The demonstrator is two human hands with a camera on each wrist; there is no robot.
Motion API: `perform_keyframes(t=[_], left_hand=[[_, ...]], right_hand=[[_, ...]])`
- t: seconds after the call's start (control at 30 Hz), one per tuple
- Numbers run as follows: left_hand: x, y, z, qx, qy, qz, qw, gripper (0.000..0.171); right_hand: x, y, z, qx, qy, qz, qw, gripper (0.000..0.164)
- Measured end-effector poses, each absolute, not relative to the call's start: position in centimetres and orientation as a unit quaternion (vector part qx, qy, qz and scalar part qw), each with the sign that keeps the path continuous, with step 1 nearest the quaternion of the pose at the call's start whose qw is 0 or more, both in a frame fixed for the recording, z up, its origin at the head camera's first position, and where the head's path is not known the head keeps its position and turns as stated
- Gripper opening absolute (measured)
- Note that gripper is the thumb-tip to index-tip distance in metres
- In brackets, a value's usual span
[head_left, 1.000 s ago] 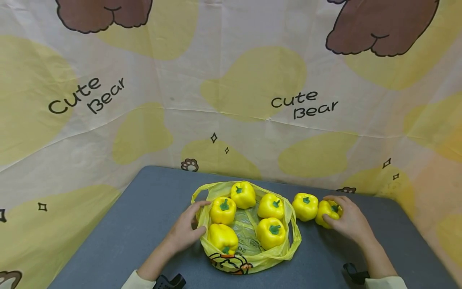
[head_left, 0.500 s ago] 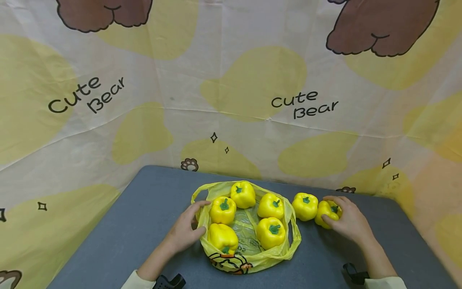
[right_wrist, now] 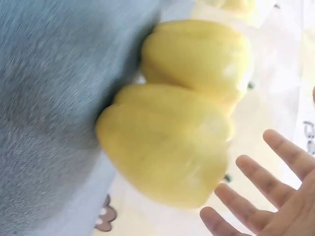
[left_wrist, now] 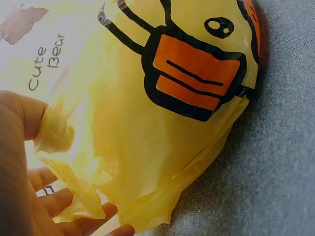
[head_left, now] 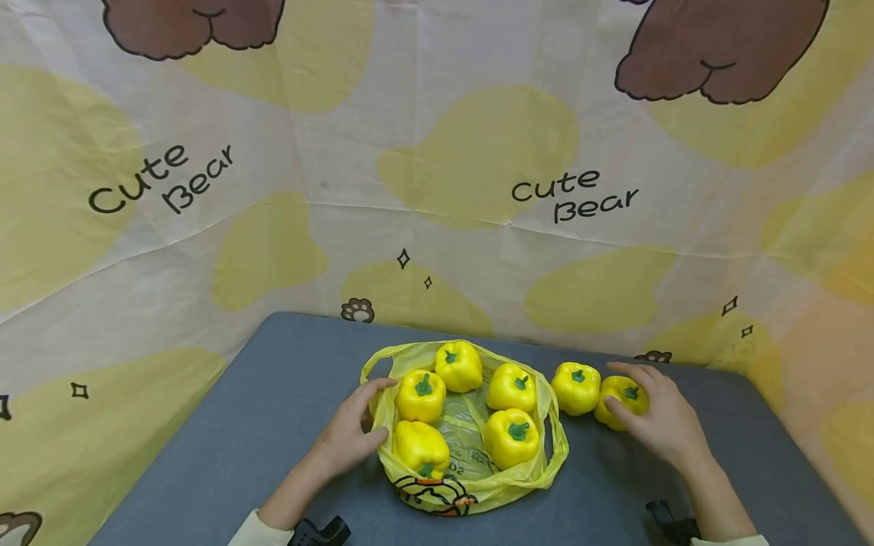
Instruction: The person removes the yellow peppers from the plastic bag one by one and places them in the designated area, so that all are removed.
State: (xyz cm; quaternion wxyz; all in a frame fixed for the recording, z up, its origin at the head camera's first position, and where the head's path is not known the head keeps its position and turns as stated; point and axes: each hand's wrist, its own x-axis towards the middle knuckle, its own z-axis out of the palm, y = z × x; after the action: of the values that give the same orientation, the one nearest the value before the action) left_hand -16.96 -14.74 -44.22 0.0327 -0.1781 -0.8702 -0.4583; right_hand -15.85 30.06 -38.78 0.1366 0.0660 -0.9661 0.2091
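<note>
While the left hand (head_left: pixel 350 432) seemingly grips the bag (head_left: pixel 501 493), the right hand (head_left: pixel 665 421) has spread, releasing a pepper (head_left: pixel 616 388).

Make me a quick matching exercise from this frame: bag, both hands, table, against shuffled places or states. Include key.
1. Plastic bag
2. Left hand
3. Right hand
4. Table

A. Beside the loose pepper farthest from the bag
B. Grey-blue, under everything else here
C. Holds five visible yellow peppers
D. Touching the bag's side

Pairs: 1-C, 2-D, 3-A, 4-B
</note>
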Motion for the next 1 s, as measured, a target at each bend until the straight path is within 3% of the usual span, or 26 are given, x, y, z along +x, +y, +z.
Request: perform_keyframes(t=[0.43,1.0], left_hand=[[-17.0,-14.9,-44.0,-0.179,-0.876,-0.446,0.036,0.064],[-17.2,-14.8,-44.4,-0.177,-0.876,-0.447,0.034,0.063]], right_hand=[[-14.4,25.6,-38.4,0.139,-0.934,0.254,0.208,0.046],[-13.9,20.4,-38.6,0.223,-0.918,0.267,0.19,0.047]])
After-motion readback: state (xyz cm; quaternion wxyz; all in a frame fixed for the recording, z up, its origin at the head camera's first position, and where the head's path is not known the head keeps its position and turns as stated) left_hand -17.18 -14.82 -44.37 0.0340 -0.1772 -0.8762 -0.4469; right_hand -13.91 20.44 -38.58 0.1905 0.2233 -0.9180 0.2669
